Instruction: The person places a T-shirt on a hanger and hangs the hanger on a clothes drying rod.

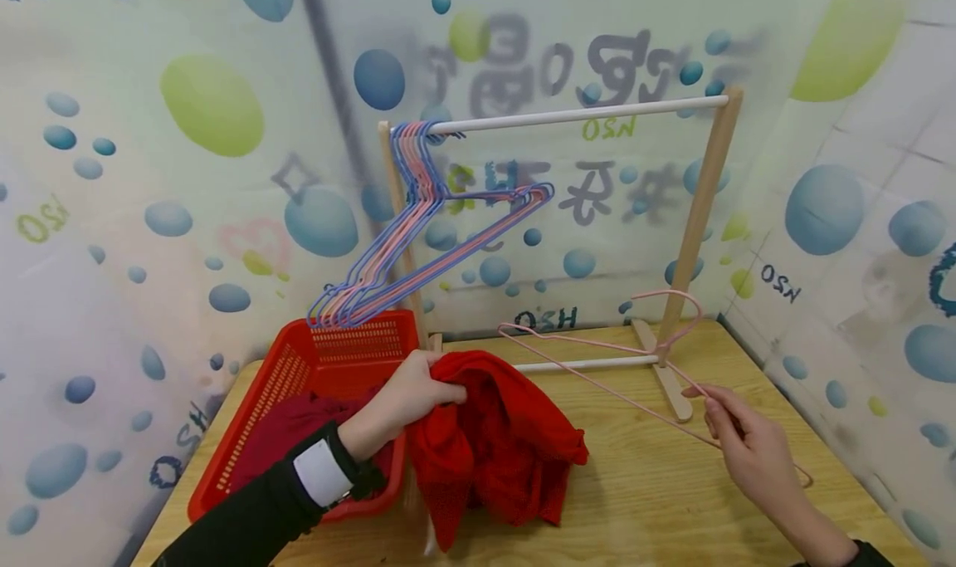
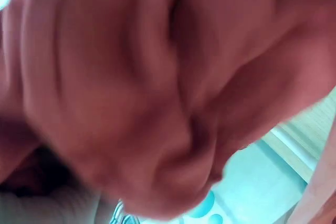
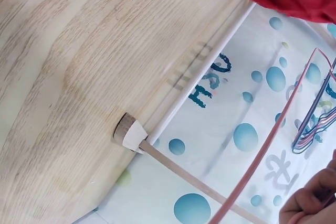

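My left hand (image 1: 414, 393) grips a bunched red garment (image 1: 508, 442) by its upper edge, beside the basket. The cloth hangs in folds and fills most of the left wrist view, where its red (image 2: 131, 87) looks faded and blurred. On the right, my right hand (image 1: 750, 442) pinches a pink wire hanger (image 1: 597, 380) by one sloping arm. The hanger's hook points up and its far end reaches left toward the garment. In the right wrist view, curled fingers (image 3: 312, 198) show at the lower right, with the pink hanger (image 3: 268, 142) running past them.
A wood-and-white rack (image 1: 582, 117) stands at the back of the wooden table (image 1: 620, 501). Several blue and pink hangers (image 1: 418, 218) hang at its left end. Below them, a red plastic basket (image 1: 291, 376) contains dark red cloth (image 1: 299, 430). Patterned sheeting surrounds the table.
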`<action>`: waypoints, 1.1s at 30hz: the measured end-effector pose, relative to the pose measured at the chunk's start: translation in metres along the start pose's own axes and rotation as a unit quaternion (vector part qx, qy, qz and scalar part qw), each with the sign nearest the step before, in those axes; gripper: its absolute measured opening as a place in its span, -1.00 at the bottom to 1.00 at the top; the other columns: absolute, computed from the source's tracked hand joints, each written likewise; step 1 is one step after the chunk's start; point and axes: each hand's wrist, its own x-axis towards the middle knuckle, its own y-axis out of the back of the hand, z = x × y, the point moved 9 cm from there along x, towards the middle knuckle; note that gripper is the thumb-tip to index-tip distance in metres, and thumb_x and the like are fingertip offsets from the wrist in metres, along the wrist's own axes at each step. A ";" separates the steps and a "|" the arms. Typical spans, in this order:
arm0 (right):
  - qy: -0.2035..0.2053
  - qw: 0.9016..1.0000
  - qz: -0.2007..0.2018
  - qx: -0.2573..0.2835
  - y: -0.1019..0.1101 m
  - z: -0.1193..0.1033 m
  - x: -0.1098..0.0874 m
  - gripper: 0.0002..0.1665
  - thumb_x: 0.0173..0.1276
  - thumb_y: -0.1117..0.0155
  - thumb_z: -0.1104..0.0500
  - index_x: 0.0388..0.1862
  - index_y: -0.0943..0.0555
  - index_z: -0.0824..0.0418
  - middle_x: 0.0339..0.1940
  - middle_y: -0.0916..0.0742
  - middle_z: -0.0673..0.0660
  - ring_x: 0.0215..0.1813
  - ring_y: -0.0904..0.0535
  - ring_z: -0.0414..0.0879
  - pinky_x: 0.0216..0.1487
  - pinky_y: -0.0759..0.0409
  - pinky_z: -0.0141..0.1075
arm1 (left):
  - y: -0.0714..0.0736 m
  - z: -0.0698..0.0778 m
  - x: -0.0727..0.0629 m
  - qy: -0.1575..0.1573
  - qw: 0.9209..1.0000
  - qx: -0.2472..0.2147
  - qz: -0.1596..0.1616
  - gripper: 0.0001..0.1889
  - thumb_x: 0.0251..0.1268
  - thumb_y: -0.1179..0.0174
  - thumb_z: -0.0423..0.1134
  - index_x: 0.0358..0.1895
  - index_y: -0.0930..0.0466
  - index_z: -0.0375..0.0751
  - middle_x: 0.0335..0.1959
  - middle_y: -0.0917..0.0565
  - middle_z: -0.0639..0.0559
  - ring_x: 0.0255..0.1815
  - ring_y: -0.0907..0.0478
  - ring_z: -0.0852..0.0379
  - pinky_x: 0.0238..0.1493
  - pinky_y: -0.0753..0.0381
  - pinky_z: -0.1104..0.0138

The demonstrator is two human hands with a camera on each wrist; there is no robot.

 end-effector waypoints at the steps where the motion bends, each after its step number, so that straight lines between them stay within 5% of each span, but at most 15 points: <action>1: -0.001 1.000 -0.002 -0.001 -0.001 0.000 0.000 -0.72 0.57 -0.07 0.47 -0.01 -0.71 0.30 -0.60 -0.46 -0.13 -0.69 -0.14 -0.35 -0.70 -0.14 -0.48 | 0.000 -0.001 0.000 0.006 1.000 0.001 -0.001 -0.82 0.14 -0.38 -0.42 -0.18 -0.69 -0.36 -0.43 -0.65 0.12 -0.36 -0.49 0.18 -0.24 -0.54 0.34; 7: -0.006 1.000 -0.010 -0.002 -0.005 0.000 -0.001 -0.71 0.57 -0.06 0.46 0.00 -0.71 0.28 -0.61 -0.46 -0.05 -0.69 -0.14 -0.34 -0.70 -0.15 -0.48 | 0.003 -0.004 0.000 0.024 1.000 -0.014 0.011 -0.56 0.19 -0.41 -0.38 0.13 -0.54 -0.32 -0.13 -0.76 -0.13 -0.22 -0.67 0.13 -0.15 -0.65 0.31; 13: -0.008 1.000 -0.009 -0.004 -0.006 -0.001 -0.002 -0.71 0.58 -0.06 0.46 0.00 -0.71 0.29 -0.62 -0.47 -0.06 -0.69 -0.14 -0.34 -0.69 -0.15 -0.47 | 0.009 -0.010 -0.001 0.048 0.997 -0.049 0.027 -0.46 0.25 -0.40 -0.33 0.24 -0.37 -0.27 -0.01 -0.70 -0.22 -0.13 -0.66 0.07 -0.07 -0.63 0.27; 18: -0.007 1.000 -0.006 -0.003 -0.007 -0.002 -0.002 -0.71 0.57 -0.06 0.47 -0.01 -0.71 0.30 -0.63 -0.46 -0.05 -0.68 -0.16 -0.33 -0.68 -0.16 -0.46 | 0.012 -0.014 -0.005 0.054 0.997 -0.043 0.045 -0.59 0.38 -0.30 -0.34 0.15 -0.32 -0.26 0.00 -0.63 -0.23 -0.04 -0.58 -0.01 -0.04 -0.49 0.26; 24: -0.012 1.000 -0.009 -0.005 -0.009 -0.001 -0.002 -0.72 0.58 -0.05 0.45 -0.01 -0.71 0.29 -0.62 -0.47 -0.04 -0.67 -0.17 -0.32 -0.67 -0.16 -0.43 | 0.015 -0.013 -0.005 0.030 0.997 -0.049 0.059 -0.75 0.48 -0.19 -0.40 -0.17 -0.24 -0.17 -0.22 -0.40 -0.04 -0.11 -0.42 0.03 -0.11 -0.33 0.24; 30: -0.008 1.000 -0.011 -0.005 -0.010 -0.003 -0.002 -0.71 0.58 -0.05 0.45 -0.01 -0.71 0.29 -0.62 -0.47 -0.07 -0.67 -0.16 -0.32 -0.67 -0.16 -0.44 | 0.012 -0.016 -0.003 0.016 0.997 -0.062 0.030 -0.93 0.56 -0.14 -0.33 -0.09 -0.47 -0.26 -0.15 -0.61 -0.01 -0.07 -0.54 0.10 0.01 -0.44 0.29; 33: -0.007 1.000 -0.013 -0.004 -0.011 -0.003 -0.002 -0.71 0.58 -0.05 0.46 0.00 -0.71 0.31 -0.62 -0.47 -0.09 -0.67 -0.16 -0.32 -0.67 -0.16 -0.43 | 0.010 -0.019 -0.003 0.023 0.998 -0.060 0.022 -0.83 0.56 -0.17 -0.28 0.03 -0.55 -0.31 -0.05 -0.65 -0.06 -0.04 -0.56 0.10 0.00 -0.49 0.32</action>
